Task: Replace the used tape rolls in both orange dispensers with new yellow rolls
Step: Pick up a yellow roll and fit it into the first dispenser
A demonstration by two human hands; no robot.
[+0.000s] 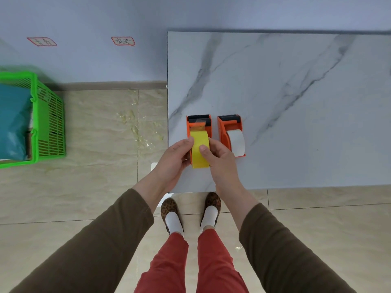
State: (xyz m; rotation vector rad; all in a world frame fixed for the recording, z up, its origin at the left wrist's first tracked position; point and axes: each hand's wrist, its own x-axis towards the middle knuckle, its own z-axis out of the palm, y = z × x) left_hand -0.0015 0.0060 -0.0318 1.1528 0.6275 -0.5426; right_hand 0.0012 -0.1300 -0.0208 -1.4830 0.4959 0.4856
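Note:
Two orange dispensers stand side by side near the marble table's left front corner. The left dispenser point(198, 123) carries a yellow tape roll point(200, 152), with a strip of tape running up toward its black cutter. My left hand point(176, 157) grips the roll's left side, thumb at its top edge. My right hand point(218, 159) grips the right side, thumb pressed on the roll's face. The right dispenser point(229, 132) holds a white, used-looking roll point(237, 142); no hand touches it.
The marble table point(296, 92) stretches right and back to the wall. On the tiled floor to the left lie crumpled tape scraps point(137, 127). A green plastic basket point(46, 121) with a teal bag stands at far left. My feet are at the table's edge.

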